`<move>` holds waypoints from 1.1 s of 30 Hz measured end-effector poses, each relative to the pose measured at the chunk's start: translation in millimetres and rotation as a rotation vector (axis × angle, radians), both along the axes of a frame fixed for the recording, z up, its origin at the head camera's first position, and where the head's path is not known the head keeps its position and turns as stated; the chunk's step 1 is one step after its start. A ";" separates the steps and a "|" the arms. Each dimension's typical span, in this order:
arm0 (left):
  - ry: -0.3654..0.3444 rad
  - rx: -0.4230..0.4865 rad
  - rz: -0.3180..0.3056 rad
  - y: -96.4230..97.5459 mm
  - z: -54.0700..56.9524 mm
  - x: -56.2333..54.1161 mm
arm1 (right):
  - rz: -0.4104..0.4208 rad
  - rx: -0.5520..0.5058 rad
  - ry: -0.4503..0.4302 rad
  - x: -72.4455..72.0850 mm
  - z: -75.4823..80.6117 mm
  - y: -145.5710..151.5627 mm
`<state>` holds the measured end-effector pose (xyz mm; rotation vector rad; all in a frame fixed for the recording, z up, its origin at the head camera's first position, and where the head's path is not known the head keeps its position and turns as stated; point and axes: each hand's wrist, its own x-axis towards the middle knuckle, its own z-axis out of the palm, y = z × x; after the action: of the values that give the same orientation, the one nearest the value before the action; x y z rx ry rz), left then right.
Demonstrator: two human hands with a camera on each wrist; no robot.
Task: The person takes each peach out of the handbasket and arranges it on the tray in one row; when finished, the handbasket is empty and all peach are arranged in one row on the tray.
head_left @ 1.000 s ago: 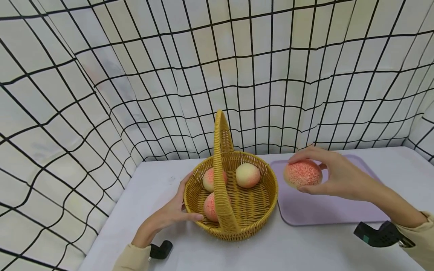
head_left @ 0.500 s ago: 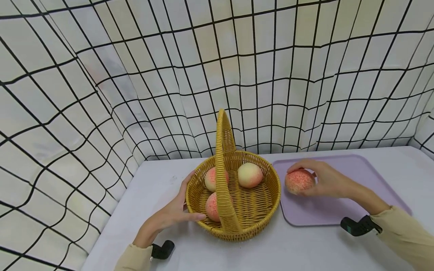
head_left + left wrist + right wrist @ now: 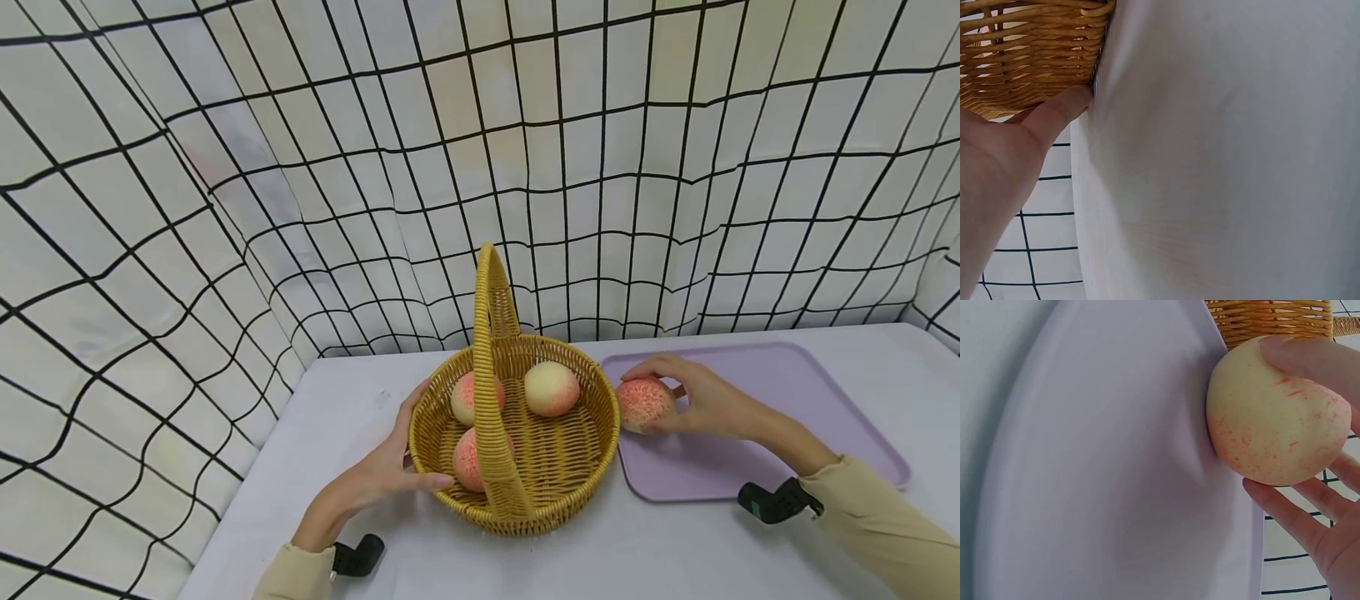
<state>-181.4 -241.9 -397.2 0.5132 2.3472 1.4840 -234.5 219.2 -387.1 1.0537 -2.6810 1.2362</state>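
A yellow-brown wicker basket [image 3: 555, 454] with a tall arched handle stands on the white table. Inside it lie a pale peach [image 3: 551, 389], a pinker peach [image 3: 462, 398] and a third peach [image 3: 468, 460], partly behind the handle. My left hand [image 3: 378, 462] rests against the basket's left side, thumb and fingers spread along its wall; in the left wrist view a fingertip touches near its base. Just right of the basket, my right hand [image 3: 705, 404] holds a fourth peach [image 3: 1272, 419] between thumb and fingers, low over the left edge of a purple tray [image 3: 787, 408].
The white tabletop [image 3: 600, 550] runs in front of basket and tray. A black net [image 3: 570, 192] over white sheeting rises behind the table and along its left side. The basket handle arches above the fruit.
My right hand has brought the peach down to the tray, then left toward the basket. My left hand stays at the basket's side, and the peaches inside stay where they were.
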 end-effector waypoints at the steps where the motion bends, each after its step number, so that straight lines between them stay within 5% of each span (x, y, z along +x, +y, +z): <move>1: 0.001 -0.002 0.001 -0.1 -0.1 0.3 | -0.002 -0.003 -0.007 0.3 0.3 -0.1; 21: 0.015 0.005 -0.008 0.1 -0.7 2.8 | 0.008 -0.007 -0.016 -4.6 -1.8 3.1; 29: 0.031 0.019 -0.012 -0.3 -0.4 1.5 | 0.005 -0.047 -0.006 -4.5 11.2 1.0; 33: 0.016 0.017 -0.009 0.0 -0.5 1.5 | 0.000 -0.066 0.079 -6.5 19.5 -3.3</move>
<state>-179.9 -242.0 -397.7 0.5409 2.3433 1.5023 -241.0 215.9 -367.6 1.0710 -2.5638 1.2469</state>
